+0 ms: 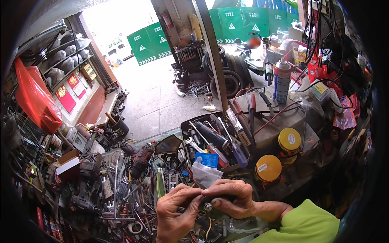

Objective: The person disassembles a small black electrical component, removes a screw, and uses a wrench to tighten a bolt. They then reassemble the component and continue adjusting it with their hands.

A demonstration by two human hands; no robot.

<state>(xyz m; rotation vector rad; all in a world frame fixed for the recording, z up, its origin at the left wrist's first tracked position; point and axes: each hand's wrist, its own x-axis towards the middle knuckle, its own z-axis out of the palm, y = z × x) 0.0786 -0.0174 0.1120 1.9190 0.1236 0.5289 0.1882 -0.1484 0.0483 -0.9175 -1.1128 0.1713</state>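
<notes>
From the head camera, both hands meet low in the middle of the picture, over a workbench [121, 170] buried in tools. The left hand [175, 214] comes up from the lower edge with its fingers curled in, pinching one side of a small dark part [208, 204]; the right hand [233, 200], in a bright green sleeve [306, 224], closes over the part from the other side, thumb and forefinger gripping it, so the piece sits trapped between the two hands, close under the eyes, seemingly for fine work. A round silvery end shows at the part's underside; what it is I cannot tell. Just beyond the hands lies a tray of screwdrivers and wrenches [214, 141], within easy reach, with two yellow-lidded jars [278, 156] beside it and a spray can [281, 81] standing upright farther back. A cordless drill [139, 160] lies among the clutter to the left.
</notes>
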